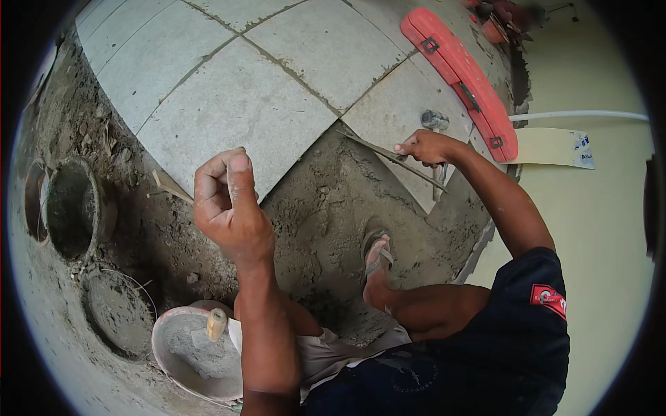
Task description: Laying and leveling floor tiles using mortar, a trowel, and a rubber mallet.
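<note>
My right hand (424,148) is closed around the handle of a mallet (435,120), its dark head beyond my knuckles, over a pale floor tile (416,177). A thin stick (378,147) runs slantwise just below that hand; whether my fingers touch it I cannot tell. My left hand (232,201) is raised near the corner of a large laid tile (236,111). Its fingers are curled, with thumb and forefinger pinched together; anything between them is too small to make out. Wet grey mortar (319,197) fills the gap between the tiles and my sandalled foot (377,256).
A red hard case (461,83) lies on the tiles at the far right, beside the pale wall (590,208). To the left stand dark buckets (104,208) and a pale bucket (161,347) of mortar with a wooden-handled trowel (217,324). A wood piece (171,186) touches the tile edge.
</note>
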`<state>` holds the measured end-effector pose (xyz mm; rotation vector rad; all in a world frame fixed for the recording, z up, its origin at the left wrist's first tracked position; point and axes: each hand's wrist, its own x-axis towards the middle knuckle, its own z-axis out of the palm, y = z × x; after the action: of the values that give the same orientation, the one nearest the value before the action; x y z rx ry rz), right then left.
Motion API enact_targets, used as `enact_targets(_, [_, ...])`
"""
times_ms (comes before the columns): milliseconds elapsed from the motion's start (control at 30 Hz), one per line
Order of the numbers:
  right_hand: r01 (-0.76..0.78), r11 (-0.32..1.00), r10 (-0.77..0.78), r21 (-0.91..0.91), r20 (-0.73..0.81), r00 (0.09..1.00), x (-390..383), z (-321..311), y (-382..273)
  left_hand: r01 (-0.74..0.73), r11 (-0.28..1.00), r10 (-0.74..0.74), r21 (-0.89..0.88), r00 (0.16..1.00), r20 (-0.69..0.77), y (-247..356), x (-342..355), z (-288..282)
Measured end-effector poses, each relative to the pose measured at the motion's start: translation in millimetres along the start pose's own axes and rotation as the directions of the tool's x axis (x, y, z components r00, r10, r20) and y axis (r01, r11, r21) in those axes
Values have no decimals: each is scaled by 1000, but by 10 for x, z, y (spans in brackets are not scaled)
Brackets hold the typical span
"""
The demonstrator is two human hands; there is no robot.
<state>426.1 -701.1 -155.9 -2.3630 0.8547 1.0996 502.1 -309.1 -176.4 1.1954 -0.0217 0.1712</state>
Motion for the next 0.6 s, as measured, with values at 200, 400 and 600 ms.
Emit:
enact_targets(200, [-172, 948, 208, -269, 111, 972, -692, 604, 1221, 23, 998, -26, 60, 998, 53, -136, 94, 147])
enact_targets(400, [-387, 892, 400, -234, 10, 916, -1899, 1357, 2083, 64, 992, -69, 106, 997, 41, -269, 231, 179])
enact_targets(600, [-112, 945, 178, 307, -199, 964, -1893, 1325, 1810, 104, 980, -140, 169, 965, 220, -587, 160, 527])
